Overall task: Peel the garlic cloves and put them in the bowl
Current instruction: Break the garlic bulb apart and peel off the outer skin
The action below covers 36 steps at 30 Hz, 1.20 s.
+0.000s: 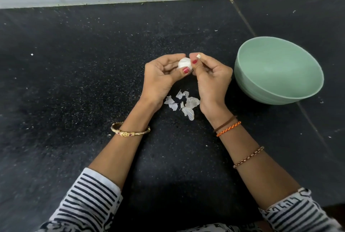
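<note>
On the black counter [74,82], both the left hand [160,77] and the right hand [211,77] pinch a garlic [183,63] above peels [183,104], beside a green bowl [276,91].

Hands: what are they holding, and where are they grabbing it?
Both hands hold the garlic: left hand pinches its left side, right hand its right side.

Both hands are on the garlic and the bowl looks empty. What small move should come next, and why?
Probably drop the bit of skin pinched in the right hand onto the peel pile, then keep stripping. The left hand holds garlic that looks skin-covered, so nothing seems ready for the bowl.
</note>
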Each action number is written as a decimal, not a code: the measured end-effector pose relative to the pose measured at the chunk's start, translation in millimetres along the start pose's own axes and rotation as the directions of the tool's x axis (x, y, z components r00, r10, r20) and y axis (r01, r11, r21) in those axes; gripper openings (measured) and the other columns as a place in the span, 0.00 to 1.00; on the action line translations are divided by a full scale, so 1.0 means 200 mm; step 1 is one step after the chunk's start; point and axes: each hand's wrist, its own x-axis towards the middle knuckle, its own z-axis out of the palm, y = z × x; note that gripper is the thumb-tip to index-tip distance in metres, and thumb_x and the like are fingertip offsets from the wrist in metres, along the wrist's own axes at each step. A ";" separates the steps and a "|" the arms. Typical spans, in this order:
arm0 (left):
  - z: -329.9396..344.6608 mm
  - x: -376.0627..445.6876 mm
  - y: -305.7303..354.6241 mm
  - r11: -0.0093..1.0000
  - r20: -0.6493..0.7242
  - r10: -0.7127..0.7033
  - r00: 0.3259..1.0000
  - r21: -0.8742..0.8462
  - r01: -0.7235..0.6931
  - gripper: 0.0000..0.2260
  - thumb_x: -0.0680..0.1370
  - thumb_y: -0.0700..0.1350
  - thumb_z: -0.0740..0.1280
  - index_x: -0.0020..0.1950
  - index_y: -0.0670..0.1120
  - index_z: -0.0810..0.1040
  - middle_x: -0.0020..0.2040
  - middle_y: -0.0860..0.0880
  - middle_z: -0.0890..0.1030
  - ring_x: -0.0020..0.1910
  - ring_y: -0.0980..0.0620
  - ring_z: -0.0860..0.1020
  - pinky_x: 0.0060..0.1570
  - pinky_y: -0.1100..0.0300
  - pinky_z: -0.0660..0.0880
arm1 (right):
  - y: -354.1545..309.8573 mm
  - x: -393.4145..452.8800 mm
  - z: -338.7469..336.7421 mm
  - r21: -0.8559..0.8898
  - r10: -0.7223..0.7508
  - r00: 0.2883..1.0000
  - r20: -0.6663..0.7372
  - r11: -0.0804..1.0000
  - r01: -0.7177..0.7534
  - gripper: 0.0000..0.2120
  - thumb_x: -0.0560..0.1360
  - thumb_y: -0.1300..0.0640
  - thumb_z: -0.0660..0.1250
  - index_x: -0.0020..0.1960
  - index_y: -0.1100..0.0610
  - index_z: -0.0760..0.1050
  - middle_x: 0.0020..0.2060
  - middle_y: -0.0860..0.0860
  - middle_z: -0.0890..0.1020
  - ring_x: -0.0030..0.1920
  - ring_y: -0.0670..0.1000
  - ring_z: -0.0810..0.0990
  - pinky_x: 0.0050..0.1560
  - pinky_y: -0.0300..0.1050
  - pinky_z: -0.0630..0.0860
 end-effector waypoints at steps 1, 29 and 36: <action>-0.01 0.00 0.00 1.000 -0.019 0.005 1.000 -0.011 -0.005 0.12 0.70 0.28 0.69 0.51 0.38 0.78 0.42 0.50 0.83 0.44 0.54 0.82 0.47 0.62 0.79 | -0.01 -0.01 0.00 0.039 0.017 0.999 0.034 0.999 -0.018 0.08 0.73 0.65 0.68 0.52 0.63 0.80 0.41 0.48 0.83 0.45 0.46 0.83 0.47 0.44 0.80; 0.00 0.00 0.05 0.993 -0.121 0.022 0.992 -0.111 -0.035 0.11 0.77 0.35 0.63 0.59 0.39 0.75 0.39 0.53 0.84 0.39 0.58 0.80 0.38 0.67 0.76 | -0.07 0.00 0.02 0.010 -0.071 0.993 0.098 0.997 0.070 0.09 0.74 0.67 0.65 0.48 0.56 0.80 0.35 0.48 0.82 0.34 0.42 0.79 0.38 0.38 0.76; -0.04 0.01 0.03 0.998 -0.107 0.057 0.993 0.012 -0.056 0.14 0.76 0.36 0.65 0.62 0.41 0.73 0.49 0.39 0.78 0.38 0.57 0.78 0.40 0.65 0.75 | -0.05 0.01 -0.01 -0.276 -0.329 0.927 0.179 0.888 0.368 0.06 0.71 0.65 0.67 0.44 0.63 0.83 0.37 0.49 0.82 0.32 0.41 0.77 0.33 0.27 0.69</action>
